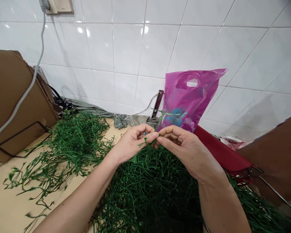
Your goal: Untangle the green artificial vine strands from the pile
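Left-hand grip [134, 142] and right-hand grip [187, 147] pinched tight on green sprig [161, 119], purple bag [177, 98] beyond, contents unclear.

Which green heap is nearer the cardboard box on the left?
The left heap, beside that box; the bigger heap lies below the left hand and right hand.

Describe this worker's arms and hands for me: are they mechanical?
No, they are human. The left hand and right hand wear no gloves, and the left forearm and right forearm show no sleeves or cables.
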Demonstrator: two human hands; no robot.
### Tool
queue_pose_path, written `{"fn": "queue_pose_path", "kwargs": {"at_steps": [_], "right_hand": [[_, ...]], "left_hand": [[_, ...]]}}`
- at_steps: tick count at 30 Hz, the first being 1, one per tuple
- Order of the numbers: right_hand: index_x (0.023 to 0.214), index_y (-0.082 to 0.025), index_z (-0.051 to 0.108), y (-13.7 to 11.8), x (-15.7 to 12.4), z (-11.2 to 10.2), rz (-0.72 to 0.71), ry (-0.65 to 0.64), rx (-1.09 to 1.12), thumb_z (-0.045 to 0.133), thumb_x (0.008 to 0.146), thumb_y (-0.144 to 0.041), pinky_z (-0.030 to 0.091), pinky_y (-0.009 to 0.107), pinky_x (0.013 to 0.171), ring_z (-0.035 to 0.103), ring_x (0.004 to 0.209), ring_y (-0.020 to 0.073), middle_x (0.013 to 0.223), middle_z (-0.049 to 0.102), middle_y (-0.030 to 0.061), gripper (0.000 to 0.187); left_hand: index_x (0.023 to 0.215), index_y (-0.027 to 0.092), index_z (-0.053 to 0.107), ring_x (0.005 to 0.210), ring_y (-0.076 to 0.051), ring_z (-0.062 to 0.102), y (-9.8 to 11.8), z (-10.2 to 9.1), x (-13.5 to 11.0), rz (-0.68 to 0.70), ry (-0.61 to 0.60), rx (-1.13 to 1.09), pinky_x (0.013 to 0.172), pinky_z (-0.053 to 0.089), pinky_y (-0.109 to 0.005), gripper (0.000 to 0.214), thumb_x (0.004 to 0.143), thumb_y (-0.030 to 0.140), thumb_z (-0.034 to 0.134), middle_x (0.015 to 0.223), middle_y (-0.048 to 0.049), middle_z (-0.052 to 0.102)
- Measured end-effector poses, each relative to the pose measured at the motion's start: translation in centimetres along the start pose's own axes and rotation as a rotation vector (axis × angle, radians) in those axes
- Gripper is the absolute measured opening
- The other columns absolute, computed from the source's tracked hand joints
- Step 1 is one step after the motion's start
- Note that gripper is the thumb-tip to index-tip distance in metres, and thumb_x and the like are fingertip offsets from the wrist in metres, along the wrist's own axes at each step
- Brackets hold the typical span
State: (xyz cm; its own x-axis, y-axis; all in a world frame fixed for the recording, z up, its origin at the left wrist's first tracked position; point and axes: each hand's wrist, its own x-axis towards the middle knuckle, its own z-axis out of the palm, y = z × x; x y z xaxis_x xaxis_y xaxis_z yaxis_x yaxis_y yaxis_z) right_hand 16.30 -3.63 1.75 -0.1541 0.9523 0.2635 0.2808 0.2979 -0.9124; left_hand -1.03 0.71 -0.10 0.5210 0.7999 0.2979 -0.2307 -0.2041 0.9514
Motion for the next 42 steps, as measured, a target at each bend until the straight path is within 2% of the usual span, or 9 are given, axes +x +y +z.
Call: {"fn": "queue_pose_path", "kwargs": {"at_steps": [6,13,17,22,28,33,35,38,42], "right_hand": [[0.089,-0.020,0.062,0.1,0.2,0.6,0.016,0.023,0.023,0.076,0.079,-0.036,0.049,0.028,0.071,0.063,0.075,0.0140,0.079,0.068,-0.0006,0.024],[0.088,-0.020,0.062,0.8,0.3,0.7,-0.011,0.052,0.006,0.064,0.084,-0.026,0.045,0.026,0.069,0.056,0.072,0.0123,0.078,0.062,-0.0023,0.007],[0.086,-0.021,0.061,0.9,0.4,0.6,-0.007,0.030,0.091,0.061,0.087,-0.027,0.045,0.025,0.070,0.056,0.073,0.0127,0.075,0.060,-0.0029,0.006],[0.089,-0.021,0.060,1.1,0.6,0.7,0.022,-0.008,0.149,0.063,0.089,-0.033,0.047,0.026,0.076,0.058,0.079,0.0128,0.080,0.062,-0.0023,0.013],[0.102,-0.021,0.058,1.0,0.5,0.9,0.085,-0.062,0.218,0.076,0.080,-0.036,0.051,0.029,0.082,0.062,0.091,0.0153,0.095,0.065,0.0019,0.032],[0.103,-0.021,0.061,1.2,0.4,0.5,0.011,-0.001,-0.116,0.057,0.091,-0.033,0.043,0.026,0.063,0.054,0.072,0.0142,0.084,0.062,0.0004,0.018],[0.097,-0.021,0.062,1.0,0.1,0.5,-0.034,0.030,-0.317,0.051,0.094,-0.031,0.039,0.027,0.062,0.048,0.067,0.0137,0.077,0.058,-0.0018,0.015],[0.080,-0.022,0.056,0.5,-0.2,0.9,-0.035,0.066,-0.548,0.045,0.097,-0.030,0.032,0.027,0.058,0.039,0.061,0.0135,0.066,0.048,-0.0044,0.022],[0.074,-0.023,0.048,-0.2,-0.2,1.3,-0.036,0.076,-0.552,0.043,0.099,-0.033,0.028,0.027,0.055,0.034,0.057,0.0134,0.062,0.042,-0.0054,0.027]], "left_hand": [[0.074,0.016,0.060,0.059,-0.009,0.038,-0.5,-0.3,0.1,-0.025,0.085,0.078,0.057,0.028,-0.023,0.035,0.079,0.047,0.075,0.062,0.0056,0.045],[0.077,0.016,0.062,0.061,-0.009,0.038,-0.5,-0.9,0.2,-0.057,0.019,0.077,0.058,0.027,-0.024,0.031,0.082,0.044,0.072,0.066,0.0046,0.049],[0.085,0.015,0.061,0.064,-0.009,0.041,-0.2,-0.9,0.0,-0.114,-0.063,0.071,0.060,0.030,-0.023,0.020,0.082,0.033,0.070,0.072,0.0038,0.053],[0.080,0.016,0.055,0.058,-0.007,0.035,-0.2,-0.3,0.1,-0.074,0.025,0.148,0.056,0.028,-0.022,0.017,0.078,0.026,0.069,0.065,0.0081,0.042],[0.082,0.016,0.055,0.063,-0.008,0.042,-0.9,-0.3,0.3,-0.035,0.069,0.126,0.060,0.034,-0.022,0.023,0.076,0.028,0.073,0.071,0.0055,0.050],[0.086,0.016,0.054,0.065,-0.008,0.039,-0.9,-0.9,0.3,-0.031,0.054,0.146,0.061,0.032,-0.022,0.020,0.083,0.032,0.067,0.075,0.0052,0.047],[0.087,0.016,0.054,0.064,-0.008,0.038,-0.8,-1.0,0.3,-0.047,0.035,0.180,0.060,0.031,-0.022,0.020,0.084,0.032,0.067,0.075,0.0056,0.046],[0.090,0.017,0.055,0.064,-0.009,0.041,-0.7,-1.1,0.2,-0.081,0.022,0.181,0.061,0.034,-0.023,0.022,0.083,0.032,0.069,0.074,0.0055,0.048],[0.094,0.017,0.061,0.066,-0.011,0.047,-0.7,-0.6,0.2,-0.093,0.042,0.110,0.064,0.040,-0.024,0.027,0.083,0.040,0.070,0.075,0.0037,0.054]]}}
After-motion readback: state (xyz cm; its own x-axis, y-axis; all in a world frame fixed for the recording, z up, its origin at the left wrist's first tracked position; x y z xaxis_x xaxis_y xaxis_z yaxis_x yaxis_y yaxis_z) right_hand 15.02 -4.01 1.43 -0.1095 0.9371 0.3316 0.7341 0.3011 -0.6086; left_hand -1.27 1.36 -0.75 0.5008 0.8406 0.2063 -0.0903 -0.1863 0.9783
